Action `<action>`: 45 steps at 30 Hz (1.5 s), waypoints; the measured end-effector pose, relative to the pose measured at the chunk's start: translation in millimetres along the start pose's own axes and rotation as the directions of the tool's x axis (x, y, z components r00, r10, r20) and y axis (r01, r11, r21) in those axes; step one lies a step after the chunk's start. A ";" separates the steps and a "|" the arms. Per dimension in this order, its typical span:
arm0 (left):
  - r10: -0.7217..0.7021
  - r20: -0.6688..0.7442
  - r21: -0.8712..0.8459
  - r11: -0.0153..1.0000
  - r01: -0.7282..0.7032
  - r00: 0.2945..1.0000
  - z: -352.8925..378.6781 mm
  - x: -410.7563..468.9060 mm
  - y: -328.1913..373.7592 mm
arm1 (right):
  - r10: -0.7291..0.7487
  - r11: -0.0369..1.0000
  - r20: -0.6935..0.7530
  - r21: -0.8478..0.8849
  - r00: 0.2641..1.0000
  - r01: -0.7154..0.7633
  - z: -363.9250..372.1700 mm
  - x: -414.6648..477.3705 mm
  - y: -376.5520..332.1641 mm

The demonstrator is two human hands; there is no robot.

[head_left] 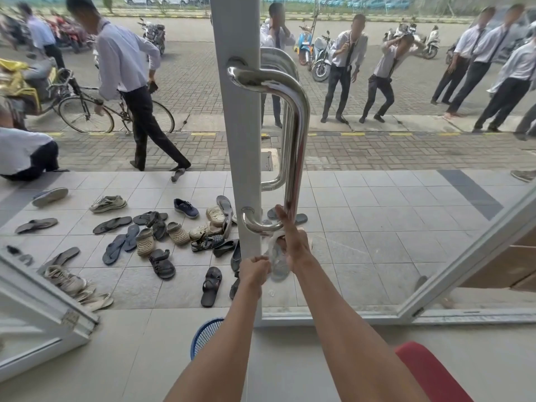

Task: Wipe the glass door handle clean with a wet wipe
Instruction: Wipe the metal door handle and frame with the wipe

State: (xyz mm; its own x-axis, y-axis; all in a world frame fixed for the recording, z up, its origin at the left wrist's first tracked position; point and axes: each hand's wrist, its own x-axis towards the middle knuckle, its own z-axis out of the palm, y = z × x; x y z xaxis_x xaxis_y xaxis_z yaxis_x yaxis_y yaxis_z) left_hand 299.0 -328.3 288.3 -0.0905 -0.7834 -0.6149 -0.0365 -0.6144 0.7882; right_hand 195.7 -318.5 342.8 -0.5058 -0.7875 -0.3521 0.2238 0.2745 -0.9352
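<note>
A polished steel D-shaped door handle (297, 134) is fixed to the white frame (240, 158) of the glass door, with a matching handle behind the glass. My right hand (293, 242) reaches up at the handle's lower bend, one finger lying along the bar, and holds a thin white wet wipe (274, 242) just under the bend. My left hand (255, 271) is closed on the door frame's edge below the handle, beside the hanging end of the wipe.
Many sandals and shoes (162, 233) lie on the tiles outside. Several people stand and walk on the pavement beyond the glass, near a bicycle (87, 111). A blue basket (206, 335) and a red object (429, 369) sit by my arms.
</note>
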 end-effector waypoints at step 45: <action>-0.041 -0.428 -0.407 0.901 -0.152 0.903 11.3 -8.7 78.1 | -0.650 0.670 -0.025 -0.490 0.759 0.558 -27.1 -10.6 -34.3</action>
State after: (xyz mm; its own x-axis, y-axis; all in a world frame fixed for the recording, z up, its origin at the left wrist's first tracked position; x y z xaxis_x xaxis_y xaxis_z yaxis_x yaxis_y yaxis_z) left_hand 285.6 -368.3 355.5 0.3460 -0.7223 -0.5988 0.3856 -0.4723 0.7926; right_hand 170.8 -304.6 377.6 -0.5503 -0.7627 0.3398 -0.5407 0.0154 -0.8411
